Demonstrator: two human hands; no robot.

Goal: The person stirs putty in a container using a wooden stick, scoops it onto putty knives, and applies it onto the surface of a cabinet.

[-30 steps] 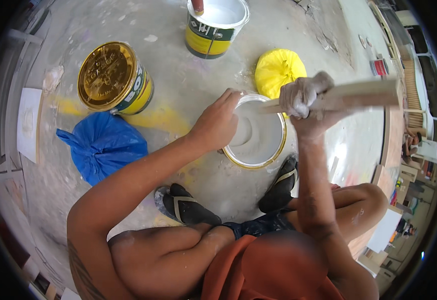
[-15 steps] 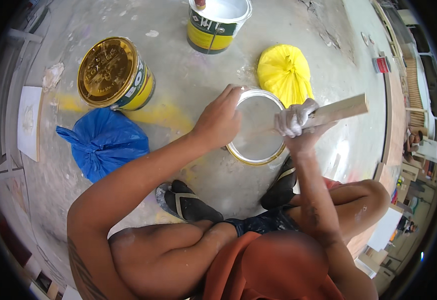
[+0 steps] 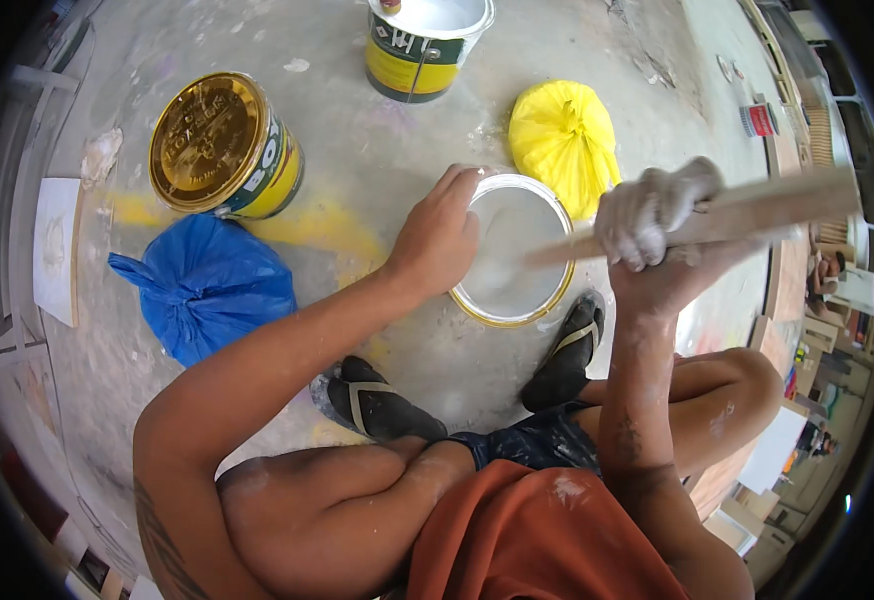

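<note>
Between my feet stands an open can (image 3: 510,318) with a pale rim and grey contents. My left hand (image 3: 439,238) is closed over its left rim; the fingertips are partly hidden. Whitish residue coats my right hand (image 3: 662,215), which is wrapped round a flat wooden stick (image 3: 782,205). The stick's narrow lower end reaches over the can's right rim toward its contents, slightly blurred. Its wide end sticks out to the right, past my fist. Just behind the can sits a knotted yellow plastic bag (image 3: 565,145).
A green and yellow pail (image 3: 415,70) with white contents stands ahead. To the left are a gold-lidded can (image 3: 222,145), a knotted blue bag (image 3: 207,285) and a white board (image 3: 57,250). A small red can (image 3: 759,120) is far right. Sandals (image 3: 382,400) flank the near side.
My right hand has moved right and up with the stick, showing more of its narrow end over the can. My left hand stays on the rim.
</note>
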